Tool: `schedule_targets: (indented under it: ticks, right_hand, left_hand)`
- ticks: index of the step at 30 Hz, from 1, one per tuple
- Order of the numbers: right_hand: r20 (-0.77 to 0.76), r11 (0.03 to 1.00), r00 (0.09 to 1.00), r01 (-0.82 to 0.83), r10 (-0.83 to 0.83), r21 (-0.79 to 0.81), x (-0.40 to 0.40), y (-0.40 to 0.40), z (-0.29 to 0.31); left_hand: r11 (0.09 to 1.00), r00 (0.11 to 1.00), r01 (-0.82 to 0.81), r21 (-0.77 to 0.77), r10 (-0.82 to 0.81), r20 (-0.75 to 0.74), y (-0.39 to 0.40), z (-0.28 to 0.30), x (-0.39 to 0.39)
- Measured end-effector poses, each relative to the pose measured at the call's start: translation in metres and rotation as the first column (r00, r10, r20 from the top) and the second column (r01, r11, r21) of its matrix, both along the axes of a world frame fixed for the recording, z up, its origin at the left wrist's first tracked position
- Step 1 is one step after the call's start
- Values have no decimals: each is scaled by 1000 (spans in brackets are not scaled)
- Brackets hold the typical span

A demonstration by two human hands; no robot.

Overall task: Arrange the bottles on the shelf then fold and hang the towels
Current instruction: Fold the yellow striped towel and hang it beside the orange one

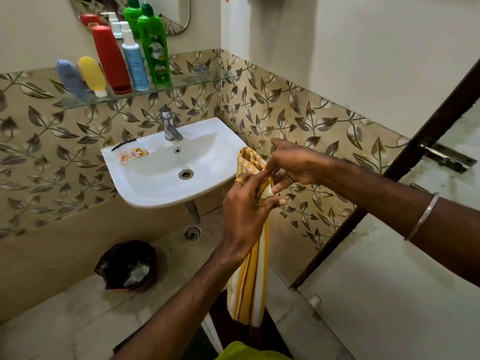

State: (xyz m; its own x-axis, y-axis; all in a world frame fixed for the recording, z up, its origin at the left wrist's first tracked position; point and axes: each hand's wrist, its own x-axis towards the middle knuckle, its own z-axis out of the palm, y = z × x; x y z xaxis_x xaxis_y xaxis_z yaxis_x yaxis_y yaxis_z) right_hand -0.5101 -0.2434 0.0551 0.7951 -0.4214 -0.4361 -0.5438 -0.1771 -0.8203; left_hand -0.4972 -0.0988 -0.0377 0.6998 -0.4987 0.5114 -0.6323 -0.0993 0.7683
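A yellow and white striped towel [249, 279] hangs down in front of me, right of the sink. My left hand [244, 206] grips its upper part, and my right hand [293, 165] pinches the top fold beside it. On the glass shelf [197, 80] stand several bottles in a row: a blue tube [71, 79], a yellow tube [92, 75], a red bottle [111, 58], a white and blue pump bottle [133, 58] and a green pump bottle [154, 48].
A white sink [166, 172] with a tap [170, 126] is below the shelf; a comb [124, 146] and a sachet [132, 153] lie on its rim. A black-lined bin [127, 266] stands on the floor. A door frame [389, 172] runs at the right.
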Motion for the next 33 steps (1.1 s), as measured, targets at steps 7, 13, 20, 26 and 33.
schedule_targets:
  ticks: [7, 13, 20, 26, 33]
  right_hand:
    - [12, 997, 999, -34, 33, 67, -5, -5, 7]
    - [125, 975, 990, -39, 67, -220, -10, -25, -27]
    - [285, 965, 955, 2, -79, 261, -24, -39, -80]
    - [450, 946, 891, -88, -66, 313, -30, -26, -83]
    - [495, 928, 868, -165, -24, 334, -21, -3, -64]
  left_hand:
    - [998, 989, -63, -21, 65, 135, 8, 5, 16]
    - [986, 983, -21, -163, -9, -183, 21, 31, 27]
    - [973, 962, 68, -223, -123, -244, 40, 57, 49]
    - [980, 958, 107, -167, -147, -246, 70, 77, 81]
    - [952, 885, 172, -252, -261, -384, 88, 94, 117]
